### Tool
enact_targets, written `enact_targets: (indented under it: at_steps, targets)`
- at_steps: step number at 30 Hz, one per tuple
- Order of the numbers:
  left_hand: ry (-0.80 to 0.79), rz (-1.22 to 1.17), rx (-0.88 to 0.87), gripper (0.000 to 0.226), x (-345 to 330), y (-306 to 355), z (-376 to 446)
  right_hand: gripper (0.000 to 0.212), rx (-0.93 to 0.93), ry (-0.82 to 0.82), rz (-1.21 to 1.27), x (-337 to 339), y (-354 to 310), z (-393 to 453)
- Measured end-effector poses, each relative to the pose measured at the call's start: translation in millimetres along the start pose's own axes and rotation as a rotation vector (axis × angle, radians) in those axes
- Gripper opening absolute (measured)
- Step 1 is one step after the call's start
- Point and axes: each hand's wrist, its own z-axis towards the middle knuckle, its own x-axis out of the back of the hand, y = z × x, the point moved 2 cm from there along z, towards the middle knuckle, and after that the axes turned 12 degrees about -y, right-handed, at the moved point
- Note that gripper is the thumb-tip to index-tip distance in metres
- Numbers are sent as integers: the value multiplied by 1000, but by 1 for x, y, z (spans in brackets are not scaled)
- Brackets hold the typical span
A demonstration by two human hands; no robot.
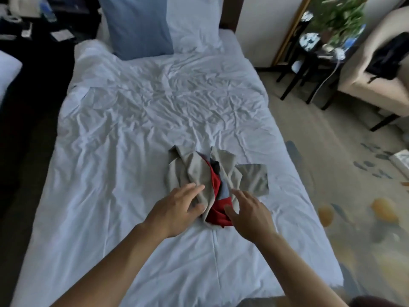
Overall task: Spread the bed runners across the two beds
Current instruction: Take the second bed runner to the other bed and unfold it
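Observation:
A bunched bed runner [199,171], beige outside with red and blue fabric showing in its folds, lies crumpled on the near half of the white bed [132,134]. My left hand [177,207] rests on the runner's left beige fold with fingers spread and fairly straight. My right hand [247,211] hovers at the runner's right lower edge, fingers loosely extended and touching or nearly touching the cloth. Only a corner of the second bed [8,69] shows at the far left edge.
Two pillows [159,25] lean against the headboard. A dark nightstand [33,29] with small items stands between the beds. To the right are carpeted floor [332,173], a small dark table with a plant [321,52] and a beige armchair [376,74].

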Motion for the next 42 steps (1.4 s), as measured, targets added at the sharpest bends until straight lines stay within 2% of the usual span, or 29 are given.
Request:
enact_targets:
  at_steps: [9, 13, 17, 21, 25, 27, 29, 32, 37, 42]
  targets:
    - [17, -91, 160, 57, -69, -59, 102, 34, 24, -32, 61, -83, 27, 151]
    - [44, -115, 142, 58, -92, -72, 154, 39, 50, -31, 86, -111, 35, 201]
    - [148, -132, 67, 49, -102, -81, 195, 41, -3, 62, 151, -130, 37, 229]
    - [302, -325, 153, 43, -96, -100, 211, 31, 38, 159, 215, -143, 27, 228]
    - [362, -613, 309, 42, -72, -125, 215, 5, 231, 180, 317, -151, -20, 213]
    - [394, -673, 392, 45, -57, -140, 214, 8, 294, 147, 350, -156, -49, 203]
    - [413, -643, 450, 38, -43, -157, 205, 13, 332, 96, 390, -163, -72, 193]
    - [404, -557, 493, 10, -35, -186, 179, 10, 369, 32, 446, -171, -90, 187]
    - [480, -483, 614, 8, -47, -242, 121, 20, 325, 84, 346, -165, -101, 207]
    - [550, -455, 730, 4, -60, -297, 59, 20, 395, 150, 130, -160, -128, 226]
